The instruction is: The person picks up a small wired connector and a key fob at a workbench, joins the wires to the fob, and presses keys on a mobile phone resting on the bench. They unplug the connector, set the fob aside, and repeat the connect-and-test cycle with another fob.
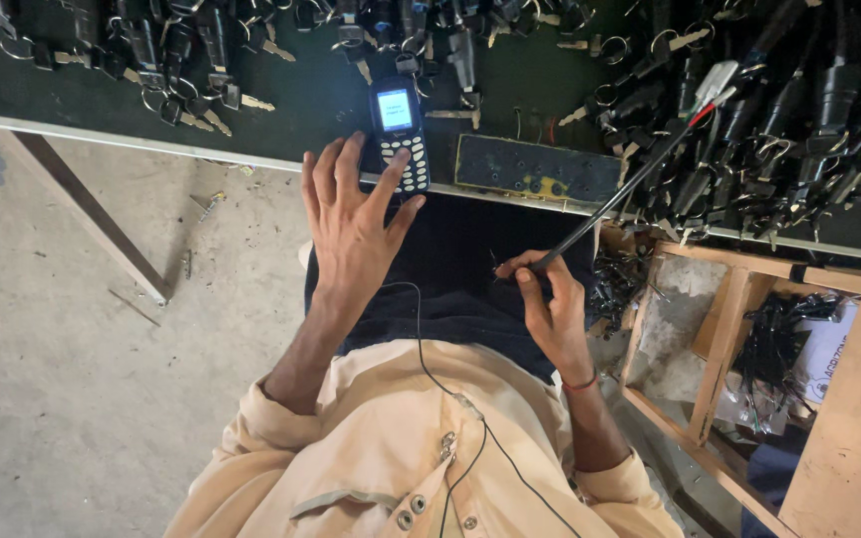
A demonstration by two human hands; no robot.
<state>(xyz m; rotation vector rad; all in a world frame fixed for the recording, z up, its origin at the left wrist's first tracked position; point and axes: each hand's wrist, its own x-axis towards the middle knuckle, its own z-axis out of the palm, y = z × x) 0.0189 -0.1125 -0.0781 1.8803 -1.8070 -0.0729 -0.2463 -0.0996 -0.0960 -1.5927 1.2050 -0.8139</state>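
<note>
Below the hands, a bare concrete floor (72,399) runs under a dark surface (321,100) with a pale metal edge. The right hand (550,309) has its grip pinched narrow on the near end of a thin black rod (620,194), whose long axis slants up and away to a red-and-white tip. Beside it stands a rough wooden crate (739,329). The left hand (351,224), fingers spread wide, touches a small keypad phone (398,134), pointing away, screen lit. Beyond lie heaped black key locks (789,130).
</note>
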